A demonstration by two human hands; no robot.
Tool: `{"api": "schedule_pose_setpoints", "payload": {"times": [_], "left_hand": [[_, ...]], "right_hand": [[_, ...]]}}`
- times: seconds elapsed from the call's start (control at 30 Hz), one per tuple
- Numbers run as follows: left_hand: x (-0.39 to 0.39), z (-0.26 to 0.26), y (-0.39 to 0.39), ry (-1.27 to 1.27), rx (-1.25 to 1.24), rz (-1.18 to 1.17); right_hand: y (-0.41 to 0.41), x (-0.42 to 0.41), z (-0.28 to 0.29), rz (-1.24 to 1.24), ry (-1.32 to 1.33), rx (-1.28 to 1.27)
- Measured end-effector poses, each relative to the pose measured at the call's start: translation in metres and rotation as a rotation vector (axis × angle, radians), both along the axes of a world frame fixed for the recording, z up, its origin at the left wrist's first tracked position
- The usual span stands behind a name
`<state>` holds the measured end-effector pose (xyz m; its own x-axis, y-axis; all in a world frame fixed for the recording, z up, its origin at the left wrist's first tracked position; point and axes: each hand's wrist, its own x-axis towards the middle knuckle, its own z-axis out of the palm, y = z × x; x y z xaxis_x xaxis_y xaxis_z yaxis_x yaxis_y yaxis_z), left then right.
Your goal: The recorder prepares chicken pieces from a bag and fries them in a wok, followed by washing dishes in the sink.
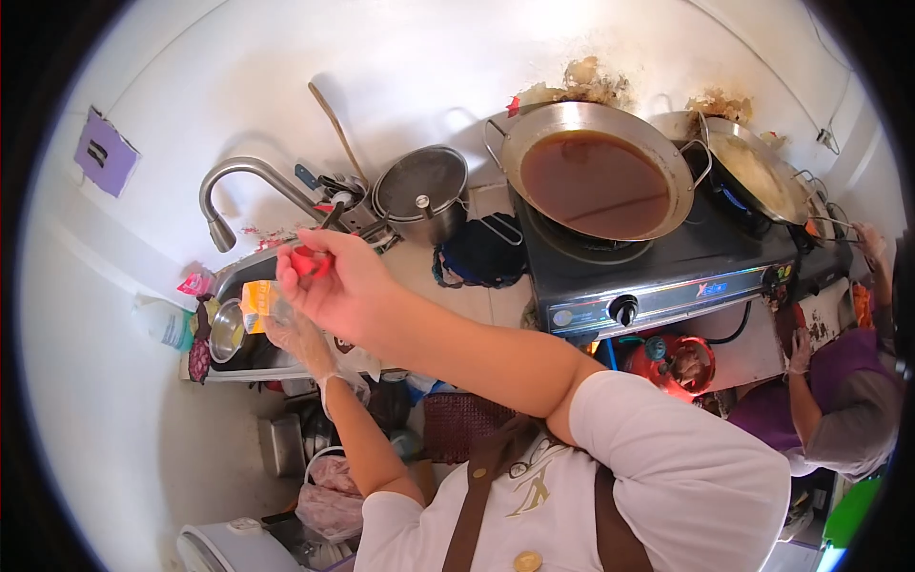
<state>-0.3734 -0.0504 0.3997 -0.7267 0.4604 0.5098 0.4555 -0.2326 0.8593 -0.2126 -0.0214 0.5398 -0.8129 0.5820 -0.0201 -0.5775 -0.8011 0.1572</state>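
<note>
My left hand (304, 347), in a clear plastic glove, grips an orange and white packet (255, 306) over the sink side. My bare right hand (354, 286) is raised just above and beside it, fingers curled around a small red plastic object (311, 263). Its full shape is hidden by the fingers. Beneath the hands lies a metal sink (268, 357), with a steel bowl (227, 332) at its left end holding something yellowish. A curved faucet (250, 166) arches behind them.
A wide pan of brown liquid (593, 182) sits on a gas stove (658, 286). Behind the counter's middle stand a lidded pot (422, 189) and a utensil holder (354, 211). A dark cloth (479, 254) lies nearby. At right, another person's hand (870, 243) reaches toward a second pan (758, 171).
</note>
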Motion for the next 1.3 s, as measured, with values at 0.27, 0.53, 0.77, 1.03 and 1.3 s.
{"api": "schedule_pose_setpoints", "payload": {"times": [0.27,0.53,0.77,1.03,1.3], "left_hand": [[-0.029,-0.029,0.006,0.194,-0.097,0.247],[-0.018,-0.004,-0.002,0.183,-0.145,0.223],[-0.006,-0.001,0.009,0.234,-0.127,0.153],[-0.01,-0.004,0.012,0.263,-0.169,0.198],[-0.029,-0.021,0.017,0.45,-0.318,0.373]], "right_hand": [[0.001,0.058,-0.028,0.106,-0.157,0.246],[0.027,0.102,-0.083,-0.18,-0.665,0.814],[0.014,0.219,-0.037,-0.228,-0.773,0.86],[0.02,0.432,0.017,-1.053,-2.255,1.181],[0.012,0.558,0.023,-0.405,-3.384,1.366]]}}
